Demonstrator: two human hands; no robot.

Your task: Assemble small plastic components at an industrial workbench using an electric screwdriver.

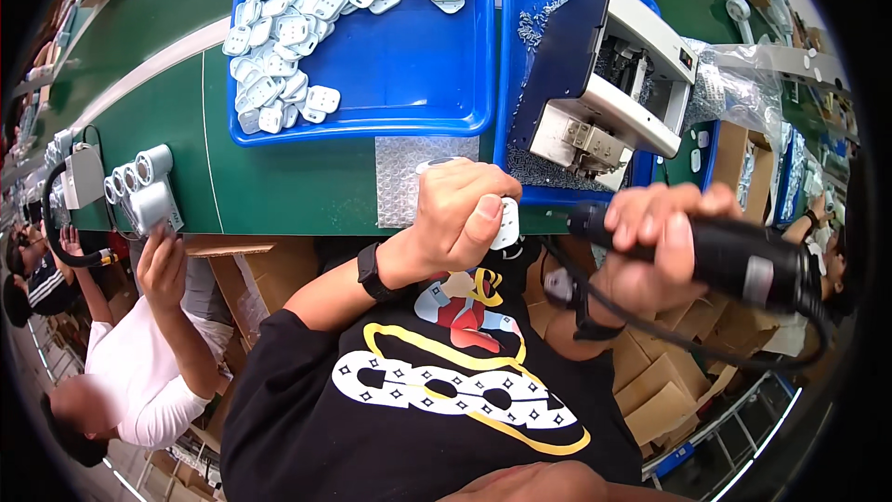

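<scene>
My left hand (462, 212) is closed around a small white plastic part (507, 223) with holes in it, at the front edge of the green bench. In my right hand (655, 246) is a black electric screwdriver (743, 260), held sideways with its tip end pointing left toward the white part but apart from it. The hand is slightly blurred. A black cord (669, 339) loops from the tool's rear end. Just beyond my left hand lies a sheet of bubble wrap (400, 181). Part of the white piece is hidden by my fingers.
A blue tray (409, 84) holds many similar white parts. Right of it, a screw feeder machine (618, 84) stands in another blue tray (520, 46) with loose screws. At left, a co-worker's hand (163, 265) touches grey cylindrical parts (149, 204). Cardboard boxes (660, 376) sit below the bench.
</scene>
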